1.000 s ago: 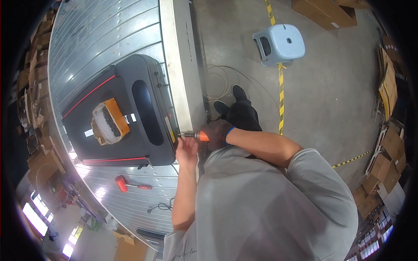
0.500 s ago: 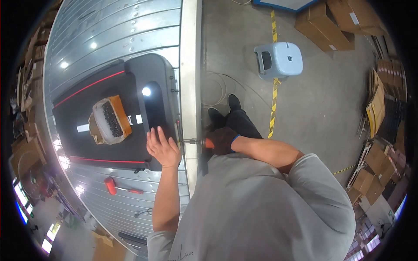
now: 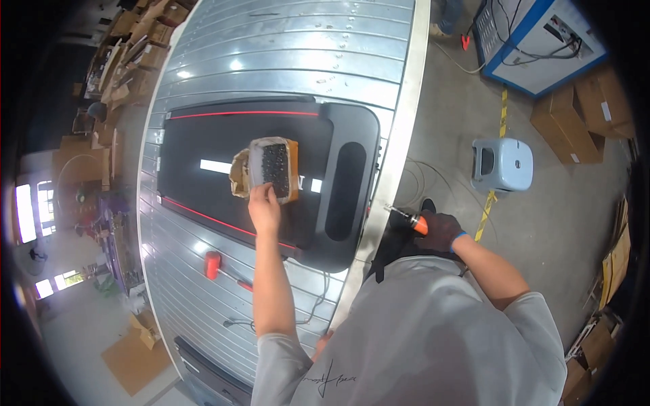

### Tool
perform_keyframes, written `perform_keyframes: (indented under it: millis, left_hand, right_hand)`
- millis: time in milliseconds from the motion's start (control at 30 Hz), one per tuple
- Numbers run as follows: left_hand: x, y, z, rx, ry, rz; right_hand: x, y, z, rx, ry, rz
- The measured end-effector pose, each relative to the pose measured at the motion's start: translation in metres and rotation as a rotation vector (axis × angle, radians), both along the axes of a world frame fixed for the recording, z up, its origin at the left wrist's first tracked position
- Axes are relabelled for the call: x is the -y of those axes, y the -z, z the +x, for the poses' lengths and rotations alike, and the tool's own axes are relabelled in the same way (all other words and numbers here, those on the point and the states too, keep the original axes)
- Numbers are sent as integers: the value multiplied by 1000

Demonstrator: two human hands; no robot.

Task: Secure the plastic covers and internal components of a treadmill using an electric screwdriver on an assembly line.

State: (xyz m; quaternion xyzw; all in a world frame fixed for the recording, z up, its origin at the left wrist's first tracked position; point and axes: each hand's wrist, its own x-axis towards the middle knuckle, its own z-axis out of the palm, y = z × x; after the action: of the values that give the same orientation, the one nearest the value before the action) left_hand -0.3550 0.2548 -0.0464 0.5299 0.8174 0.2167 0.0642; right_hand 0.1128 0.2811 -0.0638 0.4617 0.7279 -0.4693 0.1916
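Note:
A large black panel (image 3: 308, 233) with two red lines and a rounded dark end lies on the slatted metal table. On it stands an open box (image 3: 293, 162) with an orange side and a torn flap, holding many small black pieces (image 3: 274, 159), likely screws. My bare left hand (image 3: 265, 206) dips its fingers into the box's near edge, thumb and fingertips drawn together; anything between them is hidden. My right hand (image 3: 439, 232), in a dark glove, grips an orange and black power screwdriver (image 3: 416, 222) beside the table's edge, its bit pointing toward the table.
A red mallet (image 3: 213, 265) and a thin cable (image 3: 318, 308) lie on the table nearer me. Another dark panel (image 3: 210, 372) is at the lower left. A light-blue stool (image 3: 504, 164), cartons (image 3: 565, 122) and a blue-white cabinet (image 3: 535, 51) stand on the right.
My left hand has left the panel's rounded end and reached into the box. My right hand and the screwdriver have drawn back from the panel's edge. The view has shifted.

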Motion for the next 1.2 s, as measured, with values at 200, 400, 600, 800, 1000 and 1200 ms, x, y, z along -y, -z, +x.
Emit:
perform_keyframes:
  millis: [200, 400, 600, 800, 1000, 1200]
  left_hand:
    - [-53, 25, -45, 85, 169, -116]
    - [-76, 35, -47, 28, 250, -178]
    - [-77, 34, -51, 82, 380, -174]
    - [-78, 34, -48, 71, 349, -109]
    - [-51, 30, -20, 87, -187, -24]
    - [-39, 17, 9, 903, -488, 157]
  right_hand:
    - [-8, 5, -10, 40, 212, 87]
    - [-9, 12, -29, -16, 350, 106]
    - [-25, 15, -31, -7, 317, 82]
    - [-48, -3, -36, -31, 282, 92]
    - [-70, -20, -43, -70, 167, 67]
    - [-88, -42, -60, -131, 55, 20]
